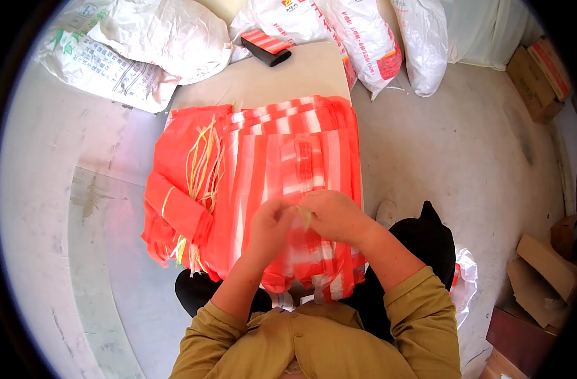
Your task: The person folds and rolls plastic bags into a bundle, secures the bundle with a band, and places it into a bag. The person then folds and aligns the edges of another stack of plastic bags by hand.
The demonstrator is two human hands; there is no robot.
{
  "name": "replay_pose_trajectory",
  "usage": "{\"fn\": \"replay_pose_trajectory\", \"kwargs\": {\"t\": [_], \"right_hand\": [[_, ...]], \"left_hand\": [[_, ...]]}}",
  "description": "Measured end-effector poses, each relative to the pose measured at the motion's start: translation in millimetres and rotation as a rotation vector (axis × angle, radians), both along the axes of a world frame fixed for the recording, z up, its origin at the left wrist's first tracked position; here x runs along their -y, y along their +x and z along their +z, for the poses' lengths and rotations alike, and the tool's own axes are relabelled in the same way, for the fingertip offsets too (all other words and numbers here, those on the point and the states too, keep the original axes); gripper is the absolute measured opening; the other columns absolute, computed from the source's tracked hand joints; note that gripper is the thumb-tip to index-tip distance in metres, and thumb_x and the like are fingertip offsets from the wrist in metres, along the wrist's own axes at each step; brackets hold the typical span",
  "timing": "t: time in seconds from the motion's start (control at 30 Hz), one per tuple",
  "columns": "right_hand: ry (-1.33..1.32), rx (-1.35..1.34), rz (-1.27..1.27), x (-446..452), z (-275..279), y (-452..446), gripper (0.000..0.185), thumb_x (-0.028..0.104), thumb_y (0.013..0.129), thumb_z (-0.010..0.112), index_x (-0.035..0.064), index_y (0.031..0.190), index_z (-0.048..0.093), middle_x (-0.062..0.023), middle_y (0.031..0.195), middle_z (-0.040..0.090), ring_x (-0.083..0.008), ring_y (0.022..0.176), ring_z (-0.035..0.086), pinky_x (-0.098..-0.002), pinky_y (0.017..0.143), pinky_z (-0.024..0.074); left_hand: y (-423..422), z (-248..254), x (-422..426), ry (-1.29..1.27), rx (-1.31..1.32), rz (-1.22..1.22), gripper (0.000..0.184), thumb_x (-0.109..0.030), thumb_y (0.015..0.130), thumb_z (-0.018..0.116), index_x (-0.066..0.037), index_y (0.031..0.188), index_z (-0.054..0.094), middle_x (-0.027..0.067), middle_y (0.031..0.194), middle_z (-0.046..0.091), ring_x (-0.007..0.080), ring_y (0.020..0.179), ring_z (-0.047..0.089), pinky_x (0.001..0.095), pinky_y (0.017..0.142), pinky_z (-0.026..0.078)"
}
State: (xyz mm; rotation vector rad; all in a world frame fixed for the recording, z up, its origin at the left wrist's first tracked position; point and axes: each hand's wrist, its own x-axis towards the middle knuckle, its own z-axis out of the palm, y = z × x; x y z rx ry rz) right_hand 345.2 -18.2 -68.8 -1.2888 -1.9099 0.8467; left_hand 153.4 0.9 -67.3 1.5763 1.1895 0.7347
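Fingers nearly meeting over the striped red-and-white cloth (254, 164): the right hand (336, 215) has thumb and forefinger closed on a pale yellow strip (305, 216); the left hand (273, 224) curls beside it, its hold blurred, impossible to tell. Being this close probably gives control of something so thin. Loose yellow strips (203, 158) lie on the pile, likely for easy reach, though a rolled red bundle (181, 205) sits close against them. White sacks (364, 44) crowd the table's (206, 91) far end; the hands hide some cloth.
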Motion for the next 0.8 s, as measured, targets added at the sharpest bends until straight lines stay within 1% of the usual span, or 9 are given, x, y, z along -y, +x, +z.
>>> {"fn": "replay_pose_trajectory", "kwargs": {"t": [0.07,0.17,0.27,0.37,0.47,0.57,0.67,0.77,0.8], "right_hand": [[-0.003,0.037,-0.017,0.0,-1.1,-0.8,0.014,0.017,0.086,0.063,0.0033,0.086,0.066,-0.0143,0.089,0.065,-0.0354,0.088,0.063,-0.0450,0.077,0.0508],[0.154,0.052,-0.085,2.2,-0.7,3.6,0.012,0.015,0.086,0.063,0.0041,0.088,0.068,-0.0124,0.090,0.066,-0.0336,0.089,0.063,-0.0448,0.077,0.0515],[0.224,0.077,-0.223,1.8,-12.6,8.0,0.011,0.014,0.086,0.064,0.0057,0.089,0.070,-0.0098,0.091,0.066,-0.0312,0.089,0.064,-0.0437,0.076,0.0525],[0.172,0.154,-0.245,2.9,-16.2,14.8,0.008,0.013,0.085,0.066,0.0067,0.086,0.071,-0.0084,0.090,0.065,-0.0297,0.088,0.064,-0.0429,0.074,0.0528],[0.128,0.237,-0.275,4.4,-16.6,16.7,0.010,0.014,0.086,0.066,0.0068,0.083,0.071,-0.0078,0.088,0.063,-0.0289,0.086,0.064,-0.0423,0.072,0.0528],[0.113,0.198,-0.303,4.7,-18.9,16.4,0.014,0.016,0.087,0.066,0.0068,0.079,0.071,-0.0076,0.087,0.061,-0.0284,0.084,0.064,-0.0428,0.071,0.0526],[0.047,0.195,-0.306,4.5,-14.1,14.2,0.016,0.018,0.087,0.066,0.0046,0.078,0.071,-0.0072,0.088,0.063,-0.0298,0.084,0.064,-0.0419,0.071,0.0526],[-0.005,0.009,-0.285,1.2,-14.4,13.9,0.020,0.018,0.088,0.064,0.0009,0.081,0.071,-0.0081,0.093,0.067,-0.0296,0.084,0.065,-0.0395,0.072,0.0527],[0.009,-0.087,-0.287,0.2,-15.3,12.4,0.021,0.018,0.088,0.063,-0.0002,0.082,0.071,-0.0091,0.094,0.068,-0.0283,0.083,0.066,-0.0386,0.072,0.0525]], "left_hand": [[-0.7,-0.7,-0.8,0.017,-0.008,-0.019,0.006,-0.007,0.099,0.063,-0.002,0.102,0.064,-0.0034,0.081,0.059,0.0037,0.073,0.050,0.0211,0.066,0.041],[2.4,3.2,0.8,-0.041,0.053,0.077,0.008,-0.009,0.098,0.065,-0.002,0.103,0.065,-0.0057,0.076,0.052,0.0040,0.068,0.045,0.0213,0.063,0.038],[-2.2,-8.6,-2.9,0.061,-0.012,0.157,0.009,-0.011,0.095,0.070,-0.003,0.099,0.067,-0.0067,0.074,0.045,0.0042,0.068,0.041,0.0219,0.062,0.035],[-0.3,1.4,-2.1,0.119,-0.172,0.196,0.010,-0.012,0.090,0.075,-0.004,0.090,0.069,-0.0036,0.076,0.044,0.0080,0.069,0.044,0.0248,0.064,0.038],[-8.5,-9.6,-7.1,0.311,-0.348,0.164,0.017,-0.016,0.081,0.080,-0.003,0.082,0.069,0.0079,0.088,0.055,0.0193,0.079,0.056,0.0325,0.068,0.047],[-11.6,-15.9,-11.3,0.396,-0.463,0.159,0.022,-0.015,0.077,0.081,-0.001,0.075,0.065,0.0105,0.086,0.054,0.0241,0.076,0.055,0.0357,0.066,0.047],[-8.2,-16.6,-13.0,0.371,-0.465,0.152,0.027,-0.015,0.075,0.081,0.000,0.070,0.060,0.0119,0.084,0.053,0.0256,0.076,0.055,0.0370,0.065,0.046],[-8.3,-22.2,-15.7,0.395,-0.453,0.113,0.029,-0.013,0.076,0.080,0.001,0.069,0.056,0.0117,0.081,0.051,0.0267,0.075,0.055,0.0382,0.064,0.045],[-7.0,-21.6,-15.3,0.409,-0.449,0.112,0.029,-0.013,0.076,0.080,0.001,0.068,0.056,0.0110,0.080,0.050,0.0254,0.074,0.054,0.0368,0.063,0.044]]}}
